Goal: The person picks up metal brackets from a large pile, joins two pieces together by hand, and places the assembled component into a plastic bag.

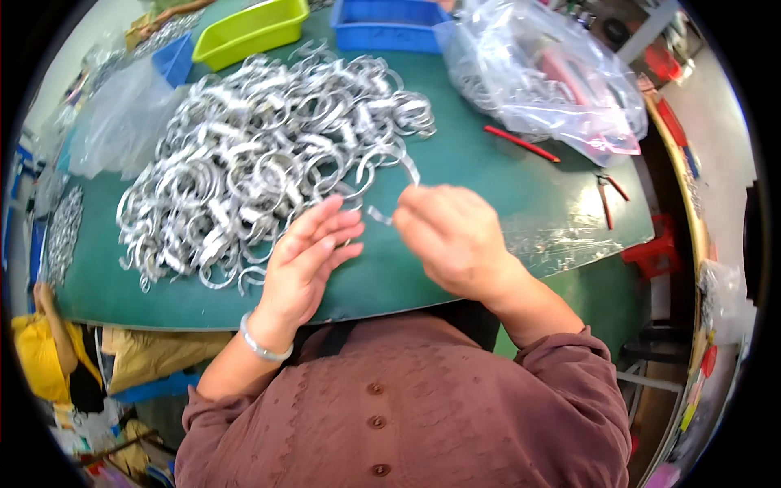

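Silvery metal clamp band (389,175) sits mid-frame, pinched in our right hand (451,236) fingers; our left hand (313,252) hovers open beside it. Its springy ends could snag the pile (260,154) behind.

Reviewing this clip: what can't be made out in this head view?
- Right hand: its back hides the fingertips' grip on the metal clip.
- Left hand: whether it touches the clip is unclear.
- Clear bag: glare and folds blur its contents.
- Blue bin: cut off by the top edge.
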Demonstrator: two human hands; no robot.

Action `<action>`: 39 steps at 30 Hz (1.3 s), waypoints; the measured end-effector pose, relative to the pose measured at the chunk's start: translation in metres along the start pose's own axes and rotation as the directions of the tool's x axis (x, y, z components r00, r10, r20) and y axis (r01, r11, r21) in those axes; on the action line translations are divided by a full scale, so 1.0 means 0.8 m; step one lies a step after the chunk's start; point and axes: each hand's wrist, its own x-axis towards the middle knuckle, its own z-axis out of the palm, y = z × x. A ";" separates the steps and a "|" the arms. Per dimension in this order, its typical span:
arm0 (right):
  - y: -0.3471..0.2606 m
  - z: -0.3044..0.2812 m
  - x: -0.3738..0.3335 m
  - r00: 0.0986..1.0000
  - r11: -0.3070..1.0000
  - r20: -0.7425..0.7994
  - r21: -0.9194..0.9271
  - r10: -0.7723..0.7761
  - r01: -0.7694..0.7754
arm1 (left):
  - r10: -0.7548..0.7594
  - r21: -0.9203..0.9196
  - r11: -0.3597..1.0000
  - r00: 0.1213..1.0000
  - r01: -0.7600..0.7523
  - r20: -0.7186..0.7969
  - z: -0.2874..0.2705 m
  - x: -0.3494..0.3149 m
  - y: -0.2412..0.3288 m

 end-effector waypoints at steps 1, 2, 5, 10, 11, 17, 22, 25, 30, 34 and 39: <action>0.017 -0.010 0.004 0.990 0.997 -0.141 -0.070 0.027 -0.037 | 0.002 0.032 0.999 1.000 -0.001 -0.006 -0.004 -0.003 -0.001; 0.035 -0.022 0.009 0.959 0.988 -0.281 -0.132 0.038 -0.078 | 0.005 0.064 0.998 1.000 -0.004 -0.013 -0.006 -0.004 -0.002; 0.094 -0.069 0.015 0.911 0.913 -0.405 -0.339 0.075 -0.226 | 0.016 0.116 0.993 1.000 -0.017 0.008 -0.005 -0.008 -0.004; 0.192 -0.109 -0.009 0.858 0.729 -0.310 -0.454 0.410 -0.512 | 0.012 0.163 0.987 1.000 -0.012 0.000 0.001 -0.010 -0.003; 0.201 -0.108 -0.015 0.798 0.598 -0.273 -0.544 0.537 -0.588 | 0.018 0.183 0.983 1.000 -0.021 0.020 0.001 -0.011 -0.003; 0.151 -0.049 0.024 0.937 0.892 -0.173 -0.294 0.302 -0.342 | 0.020 0.220 0.975 1.000 -0.022 0.014 -0.003 -0.013 -0.003; 0.144 0.050 0.033 0.897 0.904 0.156 -0.193 0.413 -0.382 | 0.034 0.242 0.970 0.999 -0.040 0.026 -0.002 -0.016 0.001; 0.165 0.082 0.025 0.838 0.850 0.187 -0.244 0.513 -0.466 | 0.037 0.246 0.968 0.999 -0.041 0.023 -0.003 -0.018 0.000; 0.178 0.087 0.016 0.818 0.849 0.230 -0.109 0.527 -0.517 | 0.032 0.245 0.969 0.999 -0.032 0.004 -0.008 -0.022 0.001; 0.162 0.068 0.012 0.914 0.918 0.093 -0.014 0.395 -0.396 | 0.033 0.243 0.969 0.999 -0.034 0.011 -0.008 -0.019 0.001; 0.136 0.054 -0.009 0.943 0.945 0.089 0.046 0.320 -0.325 | 0.021 0.248 0.968 1.000 -0.024 0.015 -0.007 -0.015 0.000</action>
